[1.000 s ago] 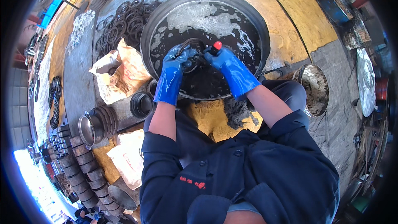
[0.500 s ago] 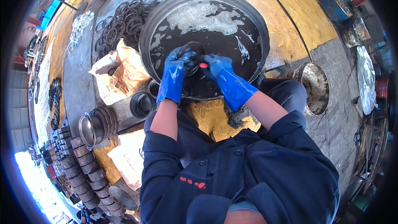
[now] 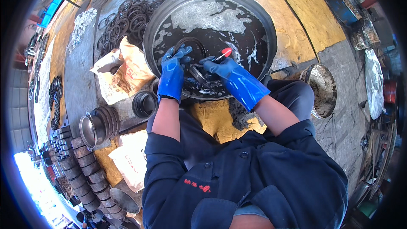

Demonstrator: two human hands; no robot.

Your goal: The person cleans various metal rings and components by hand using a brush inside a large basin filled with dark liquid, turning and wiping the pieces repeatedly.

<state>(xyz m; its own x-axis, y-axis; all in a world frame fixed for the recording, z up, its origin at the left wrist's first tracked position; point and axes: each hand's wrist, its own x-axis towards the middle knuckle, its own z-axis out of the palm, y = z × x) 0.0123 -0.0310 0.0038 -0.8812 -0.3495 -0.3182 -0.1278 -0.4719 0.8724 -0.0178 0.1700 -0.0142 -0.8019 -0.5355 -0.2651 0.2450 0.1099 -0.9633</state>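
Both my hands wear blue rubber gloves over a wide round black tub (image 3: 268,17) of dark liquid with patches of foam. In my left hand (image 3: 174,65) is a black ring (image 3: 202,47), tilted above the liquid, with the fingers curled on its left side. A second dark ring (image 3: 197,74) shows just below it, between the hands; what supports it is hidden. My right hand (image 3: 231,72) is closed around a small tool with a red end (image 3: 227,52) that sticks up past the thumb. Its working end cannot be made out.
A heap of black rings (image 3: 127,21) lies left of the tub. Nearer are a torn paper sack (image 3: 123,74), black rings in a stack (image 3: 144,104) and stacked round metal parts (image 3: 104,125). A dirty bucket (image 3: 320,91) stands right of my knee.
My right hand has moved slightly right and down, and its red-ended tool now points up and right. The ring in my left hand has risen and tilted, moving apart from the right hand.
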